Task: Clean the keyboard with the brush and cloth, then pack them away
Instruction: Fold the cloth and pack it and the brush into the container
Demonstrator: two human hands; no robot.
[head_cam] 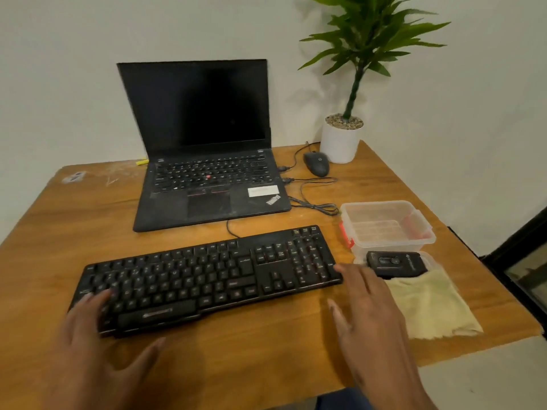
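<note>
A black keyboard [207, 276] lies slanted across the near middle of the wooden table [254, 359]. My left hand [100, 347] reaches over its near left corner with fingers spread, the fingertips at the keys. My right hand [370, 315] hovers with straight fingers by the keyboard's right end, holding nothing. Just right of that hand lies a pale yellow cloth [435, 309]. A black brush-like case [396, 263] rests at the cloth's far edge on a clear lid. Behind it stands a clear plastic box [387, 224] with red clasps, open at the top.
An open black laptop [207, 173] stands behind the keyboard, with cables [316, 202] trailing to its right. A black mouse [316, 163] and a white potted plant [340, 140] sit at the back right corner. The table's right edge is close to the cloth.
</note>
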